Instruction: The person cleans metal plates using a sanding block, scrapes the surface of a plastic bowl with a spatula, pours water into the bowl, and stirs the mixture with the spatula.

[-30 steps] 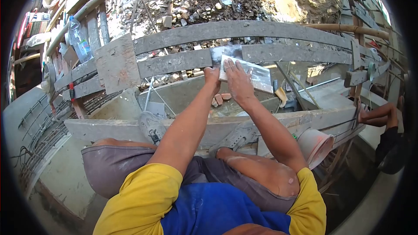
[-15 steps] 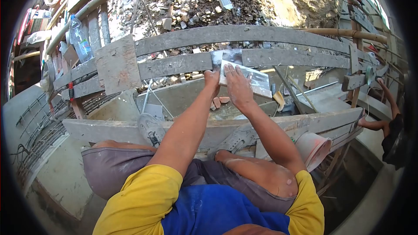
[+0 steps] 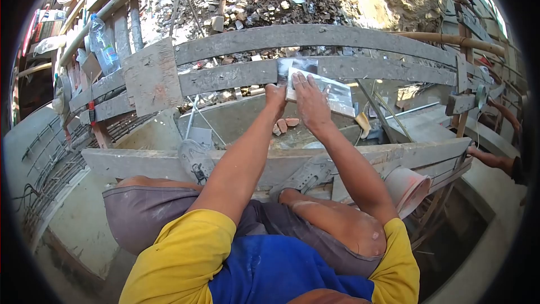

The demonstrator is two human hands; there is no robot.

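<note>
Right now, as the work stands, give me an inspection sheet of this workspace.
Surface: worn grey planks beyond the hands; a nearer board by the shoes.
Job's things: one flat pale slab, its upper face streaked with grey.
Clutter: broken bricks, a plastic bottle, a bucket tipped toward the right.
Hands: right hand flat on the slab; left hand at its left edge, grip partly hidden.
Cables: a thin loop at upper right; cord or wire, cannot tell.
Surroundings: rubble beyond the planks; another person's arm at far right.
</note>
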